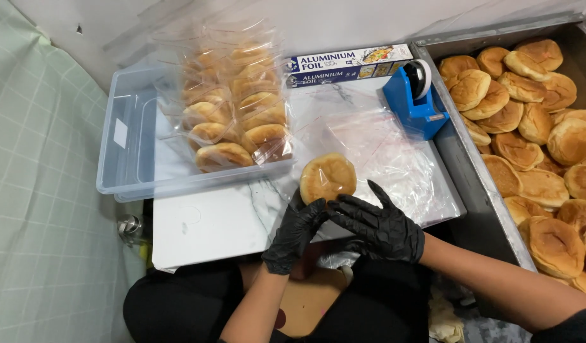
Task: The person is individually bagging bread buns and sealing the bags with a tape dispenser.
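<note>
Bagged bun (328, 177) lying flat, round, top up, left hand (295, 234) and right hand (379, 223) grip holding its near edge

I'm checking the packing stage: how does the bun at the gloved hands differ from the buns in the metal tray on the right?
The bun at the hands lies alone on the marble board, inside a clear bag; the tray buns are unwrapped and heaped together, overlapping. Left hand and right hand touch its bag edge; nobody touches the tray buns. Both are round and golden-brown.
</note>
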